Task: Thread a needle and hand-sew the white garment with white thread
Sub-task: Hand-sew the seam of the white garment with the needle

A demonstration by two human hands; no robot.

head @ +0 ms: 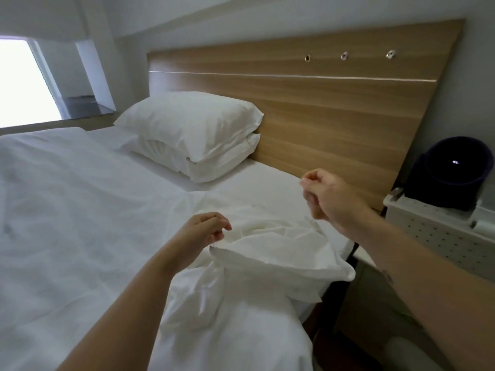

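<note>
Garment (270,253) bunched just right of left hand (206,228), edge lightly pinched there; right hand (325,194) raised well above, fingertips pinched, contents too fine to tell.

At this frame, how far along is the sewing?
Mid-stitch, apparently. The left hand pinches the white garment edge on the bed; the right hand is raised with a pinch grip, as if pulling thread. Needle and thread are too fine to see, so finished stitches can't be judged.
</note>
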